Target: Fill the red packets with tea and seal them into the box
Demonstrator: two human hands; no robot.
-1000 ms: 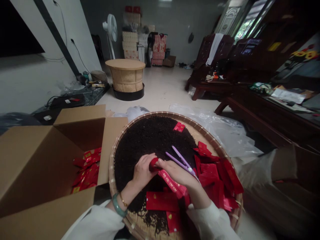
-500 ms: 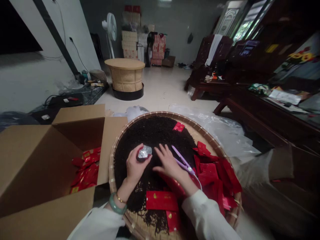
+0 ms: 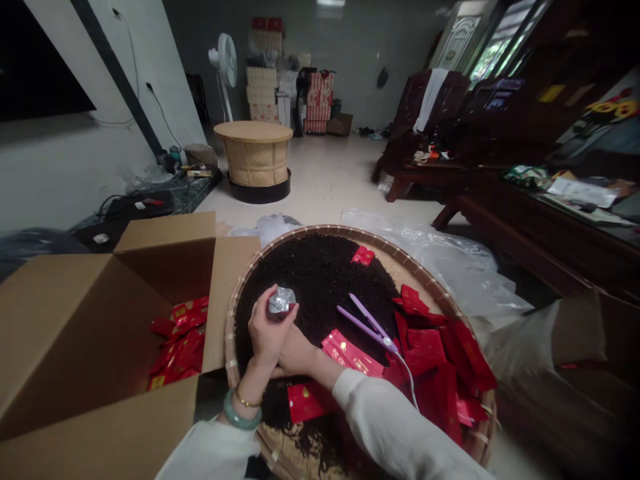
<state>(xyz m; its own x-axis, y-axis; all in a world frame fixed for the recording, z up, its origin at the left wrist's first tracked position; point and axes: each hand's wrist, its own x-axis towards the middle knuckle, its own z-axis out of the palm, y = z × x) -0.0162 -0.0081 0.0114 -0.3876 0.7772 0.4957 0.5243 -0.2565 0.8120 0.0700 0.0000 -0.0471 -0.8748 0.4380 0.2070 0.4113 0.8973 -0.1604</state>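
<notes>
My left hand is closed around a small foil packet, its silvery inside facing up. Against the wrist side of that hand lies my right hand, its fingers hidden behind the left one. Both are over a round woven bamboo tray spread with dark, loose tea leaves. To the right, a purple hair-straightener-style clamp rests with its arms apart and a white cord trailing. Flat red packets lie beside my right forearm, and another red packet is below it.
An open cardboard box on the left contains several red packets. More red packets heap on the tray's right side. Plastic sheeting covers the floor beyond. A round wooden-topped stand and dark wooden furniture stand farther off.
My right hand has drawn back from the tea leaves, moving left and down until it meets my left hand. The left hand still grips the foil packet, and the view has shifted slightly.
</notes>
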